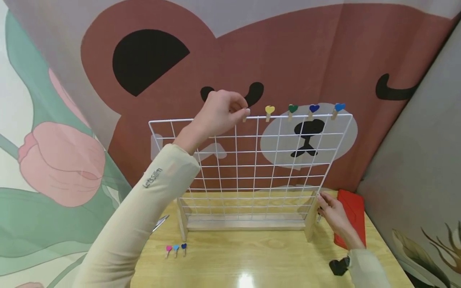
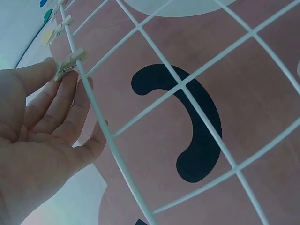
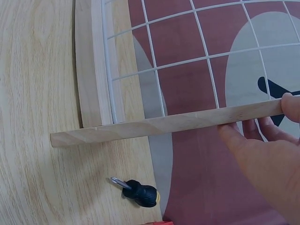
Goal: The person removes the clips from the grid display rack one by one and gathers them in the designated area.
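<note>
My left hand (image 1: 224, 112) pinches a small wooden clothespin (image 2: 70, 64) between thumb and fingers at the top wire of a white wire grid (image 1: 256, 165); its front is hidden in the head view. To its right, clothespins with yellow (image 1: 269, 109), green (image 1: 293, 108), dark blue (image 1: 314, 108) and light blue (image 1: 339, 107) hearts stand along the same wire. My right hand (image 1: 336, 216) holds the stand's right wooden post (image 3: 187, 123), thumb on one side and fingers on the other.
Pink (image 1: 168, 248), light blue (image 1: 176, 247) and dark blue (image 1: 184, 246) heart clothespins lie on the table at front left. A pointed silver tool (image 1: 161, 223) lies behind the left sleeve. Right of the stand are a stubby black screwdriver (image 3: 142, 194) and a red flat item (image 1: 352, 216).
</note>
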Tool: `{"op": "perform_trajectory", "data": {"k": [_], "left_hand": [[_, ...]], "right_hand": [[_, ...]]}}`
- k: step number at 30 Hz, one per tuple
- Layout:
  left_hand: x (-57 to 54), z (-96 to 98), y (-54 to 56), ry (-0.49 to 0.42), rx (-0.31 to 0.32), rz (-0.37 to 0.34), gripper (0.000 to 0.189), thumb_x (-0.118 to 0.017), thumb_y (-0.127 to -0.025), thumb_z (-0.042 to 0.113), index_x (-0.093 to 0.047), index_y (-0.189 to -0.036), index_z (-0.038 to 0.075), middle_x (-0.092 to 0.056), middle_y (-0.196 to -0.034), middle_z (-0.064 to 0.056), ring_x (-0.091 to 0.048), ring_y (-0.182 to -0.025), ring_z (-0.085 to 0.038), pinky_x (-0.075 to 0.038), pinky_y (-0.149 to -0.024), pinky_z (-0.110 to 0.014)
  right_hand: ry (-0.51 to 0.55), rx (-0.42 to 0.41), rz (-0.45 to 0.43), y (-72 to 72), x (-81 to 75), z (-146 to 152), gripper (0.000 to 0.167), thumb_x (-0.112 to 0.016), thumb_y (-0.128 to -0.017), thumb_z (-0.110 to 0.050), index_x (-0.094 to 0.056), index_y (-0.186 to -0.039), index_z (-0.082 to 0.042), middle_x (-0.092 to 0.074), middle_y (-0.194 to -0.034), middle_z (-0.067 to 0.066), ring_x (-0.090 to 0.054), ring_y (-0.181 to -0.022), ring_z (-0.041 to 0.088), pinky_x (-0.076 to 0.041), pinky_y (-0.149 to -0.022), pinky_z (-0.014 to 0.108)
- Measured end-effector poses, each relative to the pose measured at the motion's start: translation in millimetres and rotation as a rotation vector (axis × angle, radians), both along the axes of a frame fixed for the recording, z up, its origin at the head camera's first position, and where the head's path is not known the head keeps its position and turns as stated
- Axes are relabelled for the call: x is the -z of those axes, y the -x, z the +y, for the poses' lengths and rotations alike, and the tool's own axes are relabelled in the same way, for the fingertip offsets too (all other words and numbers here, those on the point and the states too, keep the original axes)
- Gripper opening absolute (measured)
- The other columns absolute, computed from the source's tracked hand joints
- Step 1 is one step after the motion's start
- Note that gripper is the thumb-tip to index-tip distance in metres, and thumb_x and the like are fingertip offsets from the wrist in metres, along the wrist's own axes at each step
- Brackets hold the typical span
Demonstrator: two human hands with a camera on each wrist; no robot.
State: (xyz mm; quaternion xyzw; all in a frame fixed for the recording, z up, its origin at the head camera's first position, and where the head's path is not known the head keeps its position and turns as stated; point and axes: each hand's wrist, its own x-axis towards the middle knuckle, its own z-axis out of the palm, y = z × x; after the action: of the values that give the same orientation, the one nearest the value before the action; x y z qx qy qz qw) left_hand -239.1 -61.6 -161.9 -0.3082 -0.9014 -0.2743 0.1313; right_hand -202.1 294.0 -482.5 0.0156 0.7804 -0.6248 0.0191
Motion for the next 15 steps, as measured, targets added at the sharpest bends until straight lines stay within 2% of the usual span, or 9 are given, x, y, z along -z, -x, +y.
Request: {"op": "perform_trajectory", "data": {"k": [6, 15], "left_hand": [[-5.5, 2.2, -1.2, -0.007, -0.016, -0.009, 0.019, -0.059, -0.096, 0.022, -0.068, -0.106, 0.009, -0.069, -0.090, 0.002, -0.063, -0.082, -0.008, -0.049, -0.077, -0.025], [-12.0, 6.8, -5.8, -0.019, -0.028, -0.032, 0.017, -0.057, -0.097, 0.019, -0.067, -0.103, 0.007, -0.068, -0.084, -0.001, -0.062, -0.075, -0.010, -0.049, -0.071, -0.024]], "right_hand": [[-0.008, -0.004, 0.022, 1.2, -7.6, 1.2, 0.062, -0.031, -0.106, -0.029, -0.009, -0.148, 0.012, -0.017, -0.150, 0.034, -0.024, -0.134, 0.045, -0.030, -0.103, 0.046], [0.016, -0.015, 0.013, -0.9, -13.3, 2.7, 0.065, -0.032, -0.105, -0.031, -0.007, -0.148, 0.010, -0.013, -0.151, 0.033, -0.019, -0.137, 0.045, -0.026, -0.105, 0.046]]}}
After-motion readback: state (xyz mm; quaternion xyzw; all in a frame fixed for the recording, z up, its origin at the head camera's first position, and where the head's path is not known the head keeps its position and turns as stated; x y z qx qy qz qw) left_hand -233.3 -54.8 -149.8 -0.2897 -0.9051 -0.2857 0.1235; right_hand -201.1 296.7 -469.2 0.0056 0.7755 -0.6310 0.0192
